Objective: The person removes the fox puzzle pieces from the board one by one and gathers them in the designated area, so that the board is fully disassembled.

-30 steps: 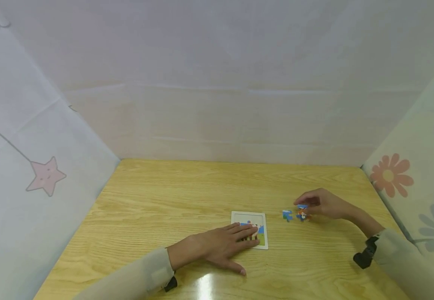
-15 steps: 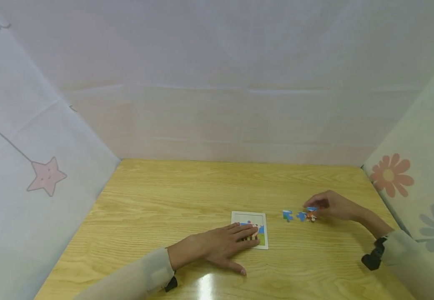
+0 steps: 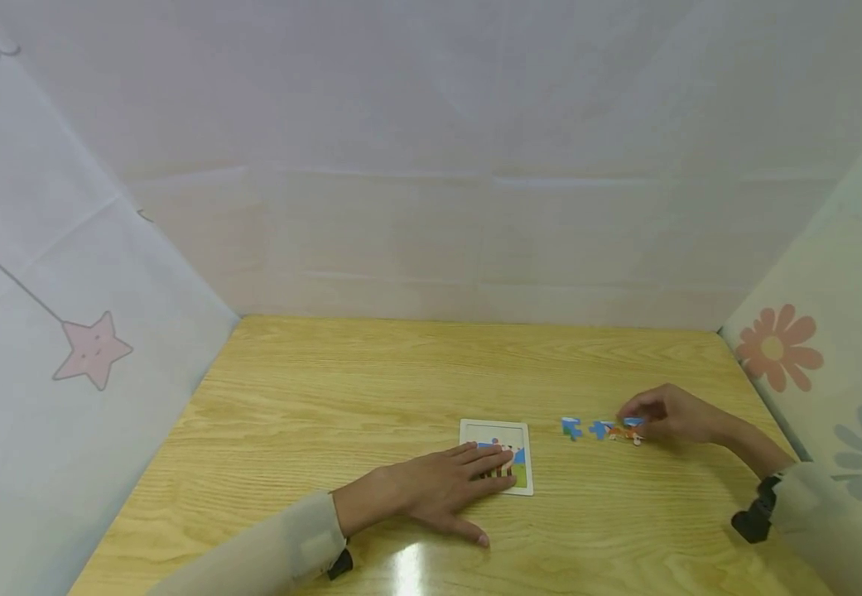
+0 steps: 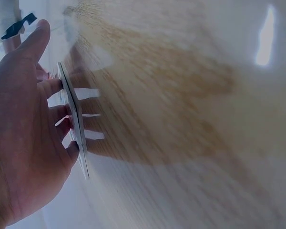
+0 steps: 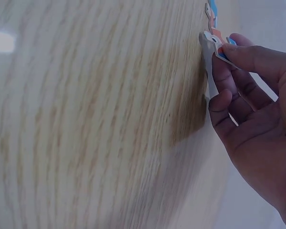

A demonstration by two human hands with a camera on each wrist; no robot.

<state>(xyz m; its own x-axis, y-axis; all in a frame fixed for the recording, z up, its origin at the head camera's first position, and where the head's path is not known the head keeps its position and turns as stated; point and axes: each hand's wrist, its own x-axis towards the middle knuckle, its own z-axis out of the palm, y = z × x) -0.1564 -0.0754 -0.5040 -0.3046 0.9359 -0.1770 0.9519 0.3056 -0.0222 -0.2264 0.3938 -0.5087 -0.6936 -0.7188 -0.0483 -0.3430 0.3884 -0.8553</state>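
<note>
My left hand (image 3: 445, 488) lies flat with its fingers straight over a small white-rimmed puzzle board (image 3: 527, 472), whose picture shows blue, green and striped parts between the fingers. In the left wrist view the fingertips rest on the thin board (image 4: 75, 112), seen edge-on. Farther right, my right hand (image 3: 678, 414) pinches a blue, orange and white jigsaw piece (image 5: 219, 44) between thumb and fingers, close over the table. Just left of it lies another jigsaw piece (image 3: 600, 430) in blue and orange, and beyond that a blue and green piece (image 3: 570, 428).
The wooden table (image 3: 341, 381) is enclosed by pale cloth walls, with a printed pink star (image 3: 93, 349) on the left and printed flowers (image 3: 772, 348) on the right. Each wrist wears a black strap device (image 3: 754, 517).
My right hand has moved right with its jigsaw piece, uncovering the blue and orange piece beside it. My left hand and the board have stayed put.
</note>
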